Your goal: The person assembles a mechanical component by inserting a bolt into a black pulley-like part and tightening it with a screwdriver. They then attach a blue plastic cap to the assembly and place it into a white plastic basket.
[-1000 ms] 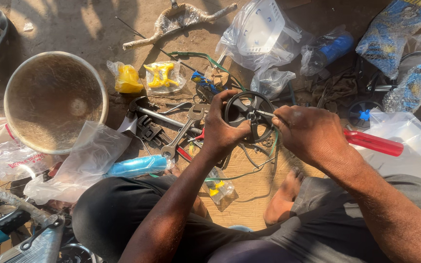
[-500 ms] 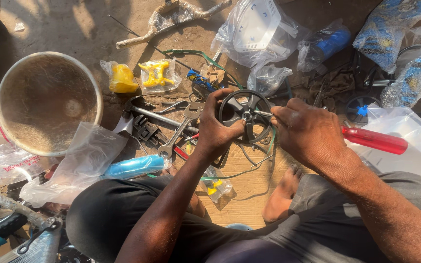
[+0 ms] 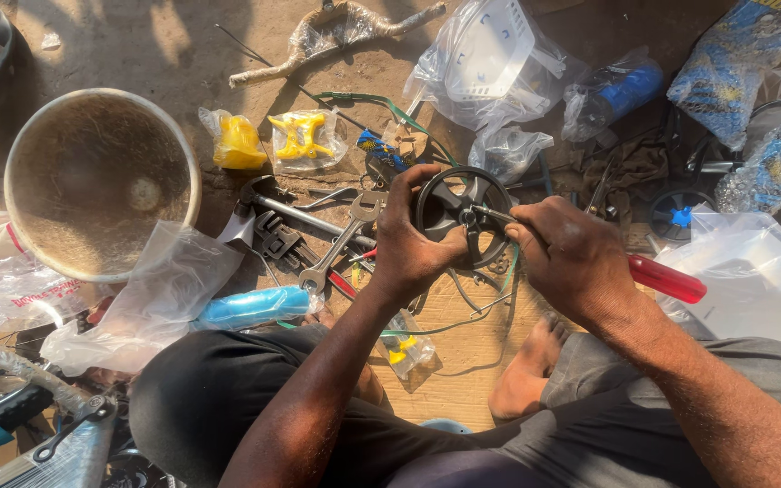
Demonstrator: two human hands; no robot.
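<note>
A person's left hand (image 3: 413,244) clamps the rim of a small black spoked wheel (image 3: 463,212), held upright above the cluttered ground, while the right hand (image 3: 571,258) closes around a red-handled screwdriver (image 3: 666,278), its metal tip set at the wheel's hub. Wrenches (image 3: 336,248) lie just left of the wheel; a round metal basin (image 3: 101,181) sits well apart at left, among plastic bags (image 3: 490,63).

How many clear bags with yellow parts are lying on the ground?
3: one bag of yellow parts beside the round basin, a second just right of it, a small third near the knee. Others may be hidden.
</note>
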